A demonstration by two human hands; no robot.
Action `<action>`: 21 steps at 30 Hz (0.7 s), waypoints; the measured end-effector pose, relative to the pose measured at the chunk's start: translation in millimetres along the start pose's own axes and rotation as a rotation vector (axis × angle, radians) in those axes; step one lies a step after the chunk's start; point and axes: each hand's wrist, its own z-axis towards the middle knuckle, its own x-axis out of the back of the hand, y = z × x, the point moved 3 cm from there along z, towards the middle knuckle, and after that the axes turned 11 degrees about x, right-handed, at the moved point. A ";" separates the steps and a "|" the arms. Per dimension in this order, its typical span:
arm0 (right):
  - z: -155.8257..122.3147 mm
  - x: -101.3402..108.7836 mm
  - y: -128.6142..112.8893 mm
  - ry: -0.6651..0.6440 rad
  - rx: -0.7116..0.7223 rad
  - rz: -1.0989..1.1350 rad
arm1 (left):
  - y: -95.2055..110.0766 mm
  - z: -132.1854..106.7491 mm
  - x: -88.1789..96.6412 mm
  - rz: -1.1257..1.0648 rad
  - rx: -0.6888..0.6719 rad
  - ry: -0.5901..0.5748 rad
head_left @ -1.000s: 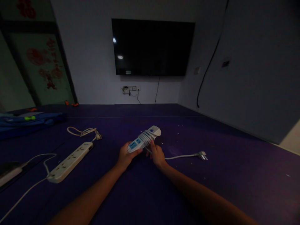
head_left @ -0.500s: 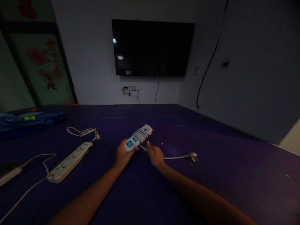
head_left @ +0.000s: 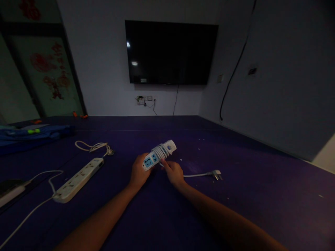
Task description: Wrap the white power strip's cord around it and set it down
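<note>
A white power strip with blue socket faces is tilted up to the right in front of me, its own white cord wound several times round its far half. My left hand is closed round the near end of the strip. Close against its lower side, my right hand grips the loose run of the cord, with the thumb near the windings. From that hand the cord trails right to a three-pin plug with its pins showing. The fingers under the strip are partly hidden.
A longer white power strip lies at left, its looped cord behind it. Part of another white strip shows at the left edge. Blue cloth lies farther back. A television hangs on the far wall.
The power strip has shifted slightly right and turned flatter, with my left hand following. My right thumb is now up against the windings, and less cord shows between the hands.
</note>
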 end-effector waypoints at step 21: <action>4.4 -3.6 13.5 0.113 0.065 0.138 | -6.4 1.8 -3.6 -0.278 0.206 -0.118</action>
